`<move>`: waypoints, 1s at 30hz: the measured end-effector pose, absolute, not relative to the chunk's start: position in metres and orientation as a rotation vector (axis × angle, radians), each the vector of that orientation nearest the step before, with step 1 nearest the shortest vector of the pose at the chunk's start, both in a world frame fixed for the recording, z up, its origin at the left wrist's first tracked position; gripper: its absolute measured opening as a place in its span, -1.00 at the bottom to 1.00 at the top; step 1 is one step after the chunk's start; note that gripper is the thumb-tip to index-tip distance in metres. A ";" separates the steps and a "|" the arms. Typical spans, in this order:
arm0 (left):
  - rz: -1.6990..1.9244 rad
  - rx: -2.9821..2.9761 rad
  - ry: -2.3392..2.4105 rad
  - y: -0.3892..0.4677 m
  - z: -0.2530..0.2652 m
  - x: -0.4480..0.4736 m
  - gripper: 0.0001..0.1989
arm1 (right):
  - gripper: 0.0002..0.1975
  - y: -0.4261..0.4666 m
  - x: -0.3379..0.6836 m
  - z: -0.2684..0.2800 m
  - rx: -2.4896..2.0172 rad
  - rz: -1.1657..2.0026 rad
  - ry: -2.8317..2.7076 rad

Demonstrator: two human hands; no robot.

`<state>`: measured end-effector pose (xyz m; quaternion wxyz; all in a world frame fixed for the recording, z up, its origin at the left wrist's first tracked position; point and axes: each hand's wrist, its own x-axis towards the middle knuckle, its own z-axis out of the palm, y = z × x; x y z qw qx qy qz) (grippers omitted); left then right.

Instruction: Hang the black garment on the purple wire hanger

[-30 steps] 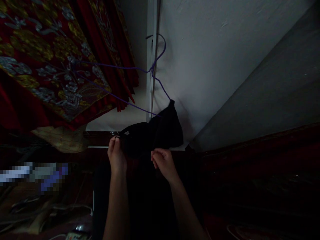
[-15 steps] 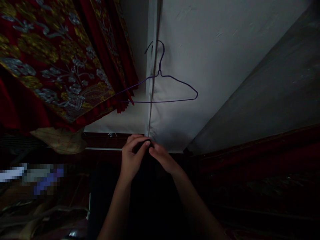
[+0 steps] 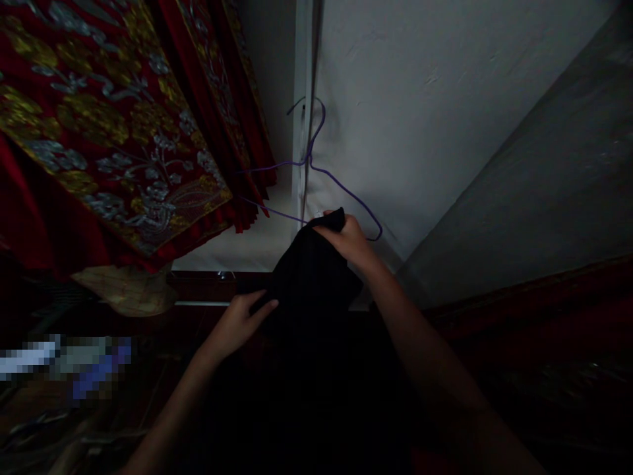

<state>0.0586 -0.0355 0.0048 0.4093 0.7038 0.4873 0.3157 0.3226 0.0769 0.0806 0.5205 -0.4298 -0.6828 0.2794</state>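
Note:
A purple wire hanger [image 3: 349, 192] hangs by its hook from the narrow edge of a pale upright panel, tilted down to the right. My right hand [image 3: 350, 237] is closed on the top edge of a black cloth [image 3: 311, 270], up against the hanger's bottom bar. Lower and to the left, my left hand [image 3: 250, 313] pinches the same cloth between thumb and fingers. The cloth spreads between both hands and merges into the darkness below, so its full shape and whether it is a garment are hidden.
Red cloth with gold and silver embroidery [image 3: 133, 132] hangs at the upper left, overlapping the hanger's left end. A pale wall [image 3: 420, 86] rises behind. A beige checked cloth [image 3: 133, 290] sits below the embroidery. Blurred-out items [image 3: 93, 369] lie at the lower left.
My right hand has risen to the hanger's bottom bar with the black cloth, while my left hand moved down and left. The cloth is now stretched between them, and the hanger has tilted.

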 end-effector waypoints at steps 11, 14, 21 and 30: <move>0.841 1.788 1.278 -0.032 0.038 0.035 -0.55 | -0.46 0.099 0.333 0.051 -1.047 0.600 -1.856; 0.544 1.788 1.158 -0.032 0.039 0.037 -0.57 | -0.33 0.109 0.339 0.050 -1.081 0.590 -1.811; 0.101 2.096 1.519 -0.011 0.035 0.020 -0.53 | -0.63 0.121 0.339 0.046 -1.004 0.734 -1.855; 0.678 2.350 1.525 0.028 0.085 0.007 -0.57 | -0.78 0.084 0.399 0.079 -1.123 0.431 -1.711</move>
